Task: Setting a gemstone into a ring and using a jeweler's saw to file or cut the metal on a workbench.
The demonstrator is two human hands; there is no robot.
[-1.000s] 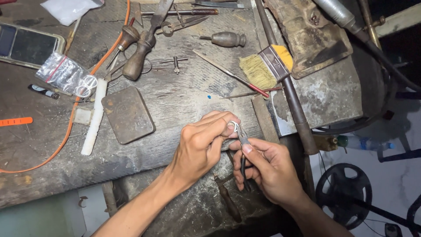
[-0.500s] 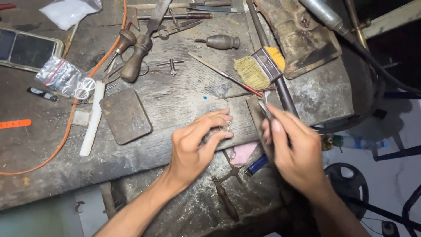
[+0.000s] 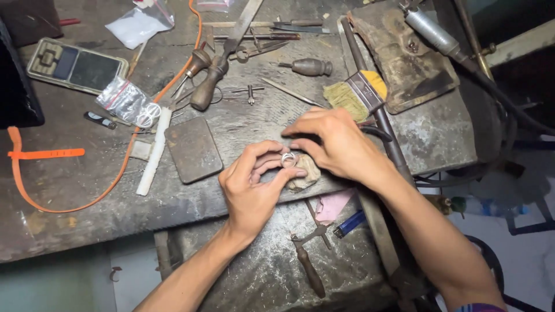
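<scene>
Centre of frame: the L hand [image 3: 251,188] pinches a small silver metal ring [image 3: 288,159] between thumb and fingertips, fingers closed narrow around it. The ring sits at the hand's upper-right tip, just over a small worn wooden block [image 3: 304,176] at the bench [image 3: 75,190] edge. The R hand [image 3: 335,141] comes in from the right, fingers curled down w/ tips right beside the ring; whether it grips a tool or the ring itself can't be told, the fingers hide it. Both hands meet at the ring, so the ring lies between them, L hand below-left, R hand above-right, about equally near. Ring's opening faces roughly up twd the camera.

Nearby: flat dark metal plate [image 3: 193,149] left of centre, yellow-bristled brush [image 3: 355,92] upper right, wooden-handled tool [image 3: 209,86] upper centre, orange cord [image 3: 133,156] looping along the left.
</scene>
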